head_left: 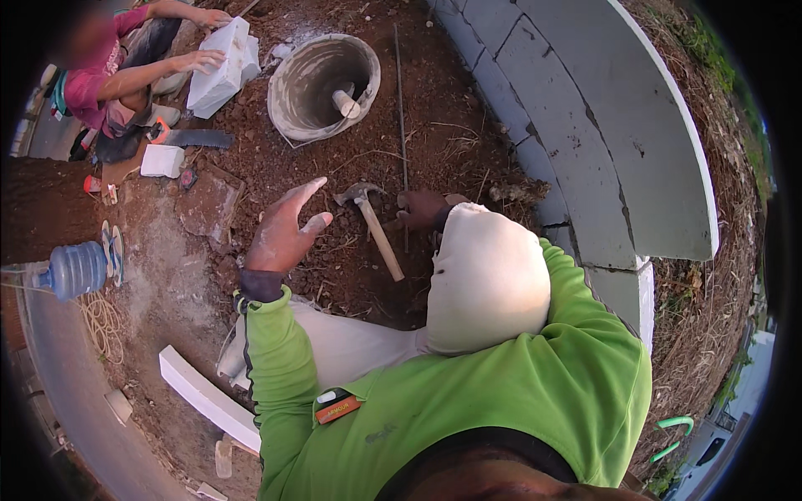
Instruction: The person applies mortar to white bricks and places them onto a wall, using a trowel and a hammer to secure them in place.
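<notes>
My left hand [286, 230] is raised over the soil, its thumb and fingers apart, dusted white and holding nothing. On the brown soil to its right lies a claw hammer [378, 232] with a wooden handle, touched by neither hand. Beyond the hammer, my right hand [424, 209] is low beside my bent knee, which hides part of it. Its fingers are closed over a long thin metal rod [401, 108] that runs away from me along the ground.
A mortar-smeared bucket [292, 100] lies tilted ahead. On the right curves a grey block wall [576, 125]. At far left, a person [109, 83] holds a white block [219, 71] near a handsaw [196, 138]. A blue water jug [77, 271] and a white slab [209, 397] lie left.
</notes>
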A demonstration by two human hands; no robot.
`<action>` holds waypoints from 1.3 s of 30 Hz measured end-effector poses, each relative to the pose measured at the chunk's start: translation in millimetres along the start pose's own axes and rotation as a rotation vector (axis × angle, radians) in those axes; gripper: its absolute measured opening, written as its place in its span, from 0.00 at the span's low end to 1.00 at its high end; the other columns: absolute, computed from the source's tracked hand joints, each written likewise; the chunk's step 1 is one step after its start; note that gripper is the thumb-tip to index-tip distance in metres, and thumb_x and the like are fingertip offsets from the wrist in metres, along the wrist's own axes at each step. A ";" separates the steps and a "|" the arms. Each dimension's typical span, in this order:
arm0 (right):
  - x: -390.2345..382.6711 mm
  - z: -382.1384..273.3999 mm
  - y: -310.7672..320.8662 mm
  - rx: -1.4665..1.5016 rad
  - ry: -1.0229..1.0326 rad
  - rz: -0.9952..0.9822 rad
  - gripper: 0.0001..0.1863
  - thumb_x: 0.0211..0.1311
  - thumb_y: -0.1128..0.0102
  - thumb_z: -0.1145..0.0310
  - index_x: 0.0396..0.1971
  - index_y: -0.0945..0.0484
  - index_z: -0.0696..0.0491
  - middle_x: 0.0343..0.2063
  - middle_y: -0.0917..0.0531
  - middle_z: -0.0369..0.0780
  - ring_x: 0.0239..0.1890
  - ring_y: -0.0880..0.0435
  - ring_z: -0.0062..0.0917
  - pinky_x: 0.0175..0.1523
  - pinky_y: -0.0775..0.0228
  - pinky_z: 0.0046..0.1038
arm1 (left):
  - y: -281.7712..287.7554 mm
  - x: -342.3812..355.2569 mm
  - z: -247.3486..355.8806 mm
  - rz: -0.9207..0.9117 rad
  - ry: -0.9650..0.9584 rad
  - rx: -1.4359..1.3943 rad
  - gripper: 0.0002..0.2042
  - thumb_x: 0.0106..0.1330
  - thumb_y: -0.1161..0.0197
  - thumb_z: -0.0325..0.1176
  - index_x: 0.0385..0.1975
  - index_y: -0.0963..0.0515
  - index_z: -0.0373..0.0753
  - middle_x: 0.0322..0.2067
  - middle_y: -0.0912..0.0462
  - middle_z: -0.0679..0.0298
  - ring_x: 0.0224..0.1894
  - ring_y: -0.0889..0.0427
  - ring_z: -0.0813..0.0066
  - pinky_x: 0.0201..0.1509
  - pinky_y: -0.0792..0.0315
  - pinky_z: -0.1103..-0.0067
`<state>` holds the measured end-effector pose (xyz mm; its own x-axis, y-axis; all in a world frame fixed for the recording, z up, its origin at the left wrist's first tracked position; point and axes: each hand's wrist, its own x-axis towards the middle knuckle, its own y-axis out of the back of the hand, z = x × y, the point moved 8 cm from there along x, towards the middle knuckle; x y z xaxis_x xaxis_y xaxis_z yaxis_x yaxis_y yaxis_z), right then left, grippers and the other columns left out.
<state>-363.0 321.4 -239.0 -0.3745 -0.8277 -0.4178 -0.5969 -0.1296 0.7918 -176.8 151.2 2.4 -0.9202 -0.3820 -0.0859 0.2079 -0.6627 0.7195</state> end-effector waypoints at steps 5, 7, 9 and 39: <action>1.4 -45.8 41.2 0.204 0.233 -0.020 0.16 0.65 0.38 0.54 0.39 0.17 0.52 0.37 0.13 0.48 0.40 0.13 0.45 0.48 0.23 0.46 | 6.2 -26.9 -39.7 -0.035 0.167 0.075 0.29 0.67 0.32 0.42 0.67 0.29 0.40 0.64 0.24 0.48 0.67 0.27 0.50 0.71 0.33 0.64; -1.1 -76.2 91.8 0.169 0.347 0.146 0.15 0.65 0.38 0.55 0.36 0.17 0.52 0.35 0.13 0.47 0.36 0.13 0.47 0.43 0.22 0.44 | 6.8 -33.3 -54.4 -0.038 0.216 0.107 0.30 0.67 0.32 0.44 0.67 0.29 0.41 0.64 0.24 0.47 0.67 0.27 0.49 0.71 0.33 0.64; -4.2 -109.2 154.8 0.122 0.438 0.370 0.15 0.65 0.39 0.56 0.33 0.17 0.53 0.34 0.13 0.46 0.32 0.14 0.48 0.39 0.22 0.43 | 6.8 -34.5 -59.5 -0.052 0.275 0.120 0.30 0.67 0.32 0.45 0.67 0.29 0.41 0.64 0.24 0.47 0.66 0.27 0.49 0.71 0.33 0.63; -8.2 119.2 352.4 0.260 -0.397 0.822 0.27 0.61 0.43 0.54 0.47 0.19 0.65 0.45 0.15 0.58 0.50 0.15 0.52 0.58 0.24 0.45 | -35.8 15.5 -11.2 -0.226 0.010 0.093 0.34 0.66 0.30 0.43 0.71 0.33 0.40 0.67 0.27 0.47 0.69 0.28 0.52 0.71 0.33 0.65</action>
<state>-654.9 347.6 -9.6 -0.9330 -0.3537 0.0671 -0.1608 0.5763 0.8013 -194.7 161.7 -32.4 -0.9363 -0.2378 -0.2584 -0.0344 -0.6702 0.7414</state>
